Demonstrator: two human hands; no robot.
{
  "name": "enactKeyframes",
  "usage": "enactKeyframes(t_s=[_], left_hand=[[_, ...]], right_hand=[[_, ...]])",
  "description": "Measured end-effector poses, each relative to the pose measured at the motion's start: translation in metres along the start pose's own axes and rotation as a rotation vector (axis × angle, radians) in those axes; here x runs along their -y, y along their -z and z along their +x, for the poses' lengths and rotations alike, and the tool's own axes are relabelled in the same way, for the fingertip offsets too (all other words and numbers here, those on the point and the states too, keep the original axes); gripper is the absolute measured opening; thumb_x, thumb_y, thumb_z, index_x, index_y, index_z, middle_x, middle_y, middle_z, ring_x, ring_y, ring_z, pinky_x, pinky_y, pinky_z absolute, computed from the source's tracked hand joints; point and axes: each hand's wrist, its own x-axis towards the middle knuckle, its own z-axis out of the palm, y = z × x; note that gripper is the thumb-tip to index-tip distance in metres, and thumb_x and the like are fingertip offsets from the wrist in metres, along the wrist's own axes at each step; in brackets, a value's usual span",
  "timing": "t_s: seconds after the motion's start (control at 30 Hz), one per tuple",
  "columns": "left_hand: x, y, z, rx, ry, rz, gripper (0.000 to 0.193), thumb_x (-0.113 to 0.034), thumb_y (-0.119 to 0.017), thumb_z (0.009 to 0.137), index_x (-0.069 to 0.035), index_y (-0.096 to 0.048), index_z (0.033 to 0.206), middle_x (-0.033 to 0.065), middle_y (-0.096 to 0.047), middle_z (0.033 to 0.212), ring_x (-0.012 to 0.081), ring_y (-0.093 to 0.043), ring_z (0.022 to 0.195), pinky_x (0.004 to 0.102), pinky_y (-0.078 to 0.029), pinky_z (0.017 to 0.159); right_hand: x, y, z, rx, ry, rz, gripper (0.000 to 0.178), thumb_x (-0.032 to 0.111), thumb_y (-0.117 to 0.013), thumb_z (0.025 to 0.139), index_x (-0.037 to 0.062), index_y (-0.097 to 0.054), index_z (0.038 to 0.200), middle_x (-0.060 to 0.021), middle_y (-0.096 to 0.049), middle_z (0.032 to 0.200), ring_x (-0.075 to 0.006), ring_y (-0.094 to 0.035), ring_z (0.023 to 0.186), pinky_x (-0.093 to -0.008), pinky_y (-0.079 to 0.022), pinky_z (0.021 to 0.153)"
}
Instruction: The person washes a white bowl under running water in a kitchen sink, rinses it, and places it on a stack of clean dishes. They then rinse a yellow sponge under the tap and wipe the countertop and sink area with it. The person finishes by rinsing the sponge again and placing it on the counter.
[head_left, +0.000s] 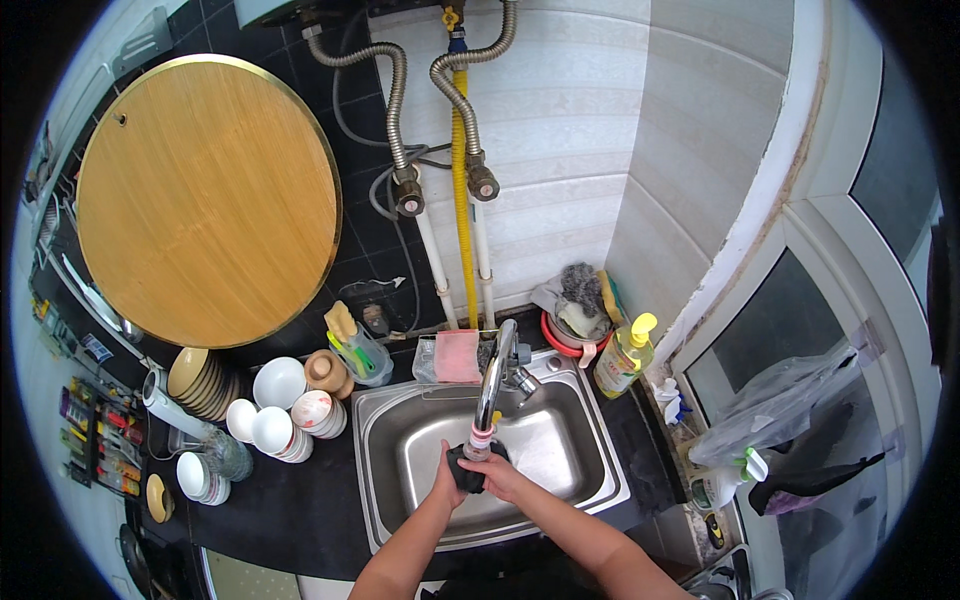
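Observation:
Over the stainless steel sink, my left hand and my right hand are close together under the chrome faucet. Between them is a small black item, perhaps a cloth; its exact kind is not clear. My left hand is closed round its left side. The fingers of my right hand are closed on its right side, just below the pinkish, clear nozzle at the faucet's end. I cannot make out whether water is running.
Stacked white bowls, more bowls and a wooden mortar-like piece stand left. Behind the sink is a pink cloth. A yellow pump bottle and red basin stand right. A round wooden board leans at the back left.

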Motion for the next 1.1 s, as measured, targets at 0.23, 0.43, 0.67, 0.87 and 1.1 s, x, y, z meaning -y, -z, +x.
enactKeyframes(t_s=[0.23, 0.43, 0.67, 0.87, 1.1], left_hand=[[-0.001, -0.004, -0.008, -0.016, -0.187, 0.016, 0.04, -0.028, -0.051, 0.086, -0.003, -0.046, 0.117, 0.0105, -0.055, 0.109, 0.0224, -0.054, 0.102, 0.033, -0.044, 0.088], [-0.01, -0.028, -0.007, -0.064, -0.287, 0.042, 0.038, 0.007, -0.048, 0.076, -0.003, -0.048, 0.113, 0.0089, -0.057, 0.105, 0.0213, -0.057, 0.096, 0.0323, -0.047, 0.085], [-0.002, 0.007, 0.015, -0.145, -0.289, 0.18, 0.035, -0.001, -0.049, 0.078, -0.005, -0.047, 0.113, 0.0089, -0.056, 0.106, 0.0225, -0.056, 0.095, 0.0392, -0.044, 0.086], [-0.006, -0.003, 0.008, -0.207, 0.16, 0.219, 0.043, -0.038, -0.045, 0.085, -0.01, -0.046, 0.117, 0.0113, -0.054, 0.108, 0.03, -0.056, 0.087, 0.0524, -0.041, 0.081], [-0.009, -0.022, 0.017, 0.226, 0.32, 0.116, 0.059, -0.058, -0.043, 0.079, -0.011, -0.048, 0.113, 0.0135, -0.055, 0.107, 0.0352, -0.056, 0.091, 0.0523, -0.043, 0.082]], right_hand=[[0.011, 0.039, 0.01, -0.342, 0.3, -0.33, 0.029, 0.013, -0.06, 0.08, 0.0031, -0.054, 0.106, -0.0033, -0.059, 0.095, -0.0126, -0.057, 0.082, -0.0253, -0.045, 0.073], [0.01, 0.056, 0.007, -0.636, 0.049, -0.127, 0.029, 0.022, -0.059, 0.08, 0.0036, -0.054, 0.102, -0.0047, -0.06, 0.088, -0.016, -0.058, 0.079, -0.0273, -0.045, 0.071], [0.016, 0.046, 0.001, -0.246, 0.028, 0.105, 0.037, 0.011, -0.058, 0.078, 0.0036, -0.046, 0.113, -0.0084, -0.058, 0.1, -0.0204, -0.058, 0.091, -0.0335, -0.047, 0.082], [0.014, 0.046, 0.018, -0.379, 0.279, -0.001, 0.045, -0.006, -0.056, 0.073, 0.004, -0.043, 0.115, -0.009, -0.054, 0.107, -0.0204, -0.054, 0.097, -0.0311, -0.046, 0.082], [0.002, 0.045, 0.015, -0.278, 0.573, -0.42, 0.049, -0.01, -0.051, 0.075, 0.0041, -0.039, 0.121, -0.0089, -0.052, 0.11, -0.0177, -0.051, 0.1, -0.0285, -0.041, 0.087]])
